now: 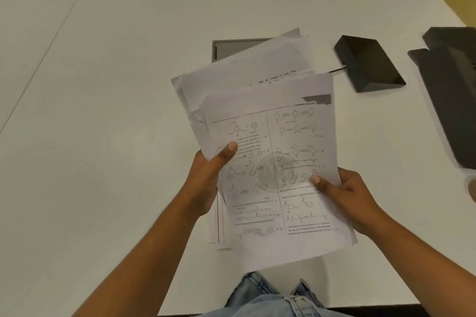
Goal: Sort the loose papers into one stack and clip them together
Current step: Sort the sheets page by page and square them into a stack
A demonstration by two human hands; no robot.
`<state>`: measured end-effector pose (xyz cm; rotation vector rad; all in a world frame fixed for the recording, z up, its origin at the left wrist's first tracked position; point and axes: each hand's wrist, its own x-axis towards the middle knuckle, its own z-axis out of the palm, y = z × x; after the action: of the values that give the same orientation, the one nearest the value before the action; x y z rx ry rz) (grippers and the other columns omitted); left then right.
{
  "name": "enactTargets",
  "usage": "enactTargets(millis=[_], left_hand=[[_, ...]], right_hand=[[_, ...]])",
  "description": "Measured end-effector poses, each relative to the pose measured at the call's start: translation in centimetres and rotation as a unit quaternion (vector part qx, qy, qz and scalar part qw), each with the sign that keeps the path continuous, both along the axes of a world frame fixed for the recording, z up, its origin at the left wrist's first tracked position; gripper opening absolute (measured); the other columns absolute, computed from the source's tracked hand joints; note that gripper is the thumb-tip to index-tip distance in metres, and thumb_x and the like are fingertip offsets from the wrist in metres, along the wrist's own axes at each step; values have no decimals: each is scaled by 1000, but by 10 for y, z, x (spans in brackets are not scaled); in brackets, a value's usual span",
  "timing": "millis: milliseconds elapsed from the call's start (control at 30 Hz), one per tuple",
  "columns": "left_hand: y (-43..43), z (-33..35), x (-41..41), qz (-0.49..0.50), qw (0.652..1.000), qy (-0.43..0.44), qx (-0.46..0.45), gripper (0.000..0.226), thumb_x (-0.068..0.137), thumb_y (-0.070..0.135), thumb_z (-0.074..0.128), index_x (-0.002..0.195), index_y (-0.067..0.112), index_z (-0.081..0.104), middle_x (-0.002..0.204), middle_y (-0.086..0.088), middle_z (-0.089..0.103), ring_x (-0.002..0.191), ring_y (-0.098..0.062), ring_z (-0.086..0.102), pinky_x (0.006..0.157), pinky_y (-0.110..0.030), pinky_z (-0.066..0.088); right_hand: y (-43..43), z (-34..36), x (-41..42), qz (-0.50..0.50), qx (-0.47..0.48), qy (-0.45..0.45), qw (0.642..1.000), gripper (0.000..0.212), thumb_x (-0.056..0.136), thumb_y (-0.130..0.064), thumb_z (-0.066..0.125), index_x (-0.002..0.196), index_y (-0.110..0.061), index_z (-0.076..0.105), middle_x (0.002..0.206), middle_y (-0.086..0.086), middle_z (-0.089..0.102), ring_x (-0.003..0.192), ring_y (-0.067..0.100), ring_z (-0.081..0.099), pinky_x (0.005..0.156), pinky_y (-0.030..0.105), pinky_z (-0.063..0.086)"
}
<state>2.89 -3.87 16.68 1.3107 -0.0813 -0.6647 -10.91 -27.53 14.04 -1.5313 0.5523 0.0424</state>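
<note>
Gripping uneven papers point(270, 162) | left hand point(208, 177), right hand point(347, 195) pinching the sides | print blurred, unreadable

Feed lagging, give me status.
Left hand and right hand grip papers above table. Sheets uneven, unclipped. No clip visible.

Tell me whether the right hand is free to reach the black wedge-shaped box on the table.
Probably not yet: the right hand grips the papers with the left hand. The path to the black wedge-shaped box looks clear.

Print on the papers point(273, 162) is too blurred to read.
</note>
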Motion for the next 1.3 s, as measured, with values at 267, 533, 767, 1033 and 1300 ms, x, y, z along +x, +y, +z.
enactTargets(millis=[267,533,767,1033,1300], left_hand=[[-4,-1,1,2,1000,5,-13,37,87,23,69,123,15,63,121,-10,72,110,-32,69,88,-47,58],[-13,-6,-14,49,989,-115,85,22,93,14,66,94,35,72,93,8,78,93,-24,75,78,-44,62],[-12,-17,-34,98,968,-199,119,46,79,16,80,106,41,52,101,22,63,91,17,64,70,-9,54],[-7,-16,-35,112,954,-257,104,47,78,20,81,110,50,63,103,28,71,104,-3,68,86,-30,60],[-11,-23,-18,31,952,-276,125,52,80,15,80,122,36,57,118,18,65,110,1,64,92,-22,55]], right_hand=[[4,9,4,-33,41,-31,998,32,84,-23,65,114,-11,69,107,5,76,95,25,74,79,36,60],[11,22,15,-42,-19,-84,995,32,79,-22,71,111,-27,68,109,-7,75,95,15,73,76,31,60],[29,15,14,-64,-39,-126,989,38,81,-10,74,108,-36,66,104,-14,75,102,8,70,80,22,56],[26,11,11,-64,-65,-138,986,53,79,-4,75,97,-53,69,106,-15,74,105,8,68,85,28,56],[12,1,13,-44,-61,-102,992,44,80,-3,74,112,-32,66,107,-12,72,102,0,67,81,23,57]])
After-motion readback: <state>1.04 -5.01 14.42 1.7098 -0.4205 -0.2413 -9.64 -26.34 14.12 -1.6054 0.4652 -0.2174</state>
